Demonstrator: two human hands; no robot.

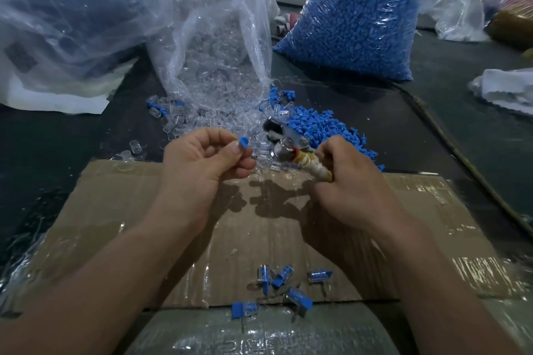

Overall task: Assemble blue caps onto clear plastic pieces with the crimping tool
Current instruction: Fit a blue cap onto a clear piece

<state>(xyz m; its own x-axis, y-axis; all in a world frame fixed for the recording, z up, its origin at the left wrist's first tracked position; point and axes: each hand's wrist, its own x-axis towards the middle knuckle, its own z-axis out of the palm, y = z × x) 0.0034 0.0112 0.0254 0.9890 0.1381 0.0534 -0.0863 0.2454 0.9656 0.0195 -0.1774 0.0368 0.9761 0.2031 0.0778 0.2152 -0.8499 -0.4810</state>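
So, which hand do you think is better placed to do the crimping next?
Probably the right hand: it grips the crimping tool by its wrapped handle, while the left hand is pinching a blue cap beside the tool's head.

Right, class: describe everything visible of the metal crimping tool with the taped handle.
The metal crimping tool has a shiny silver head with a dark part at its far end, a small red spot near the joint, and a handle wound in yellowish-white tape. Blur hides how its jaws stand. It points away and leftward, raised before the pile of loose blue plastic caps. Only the right hand touches it, gripping the handle.
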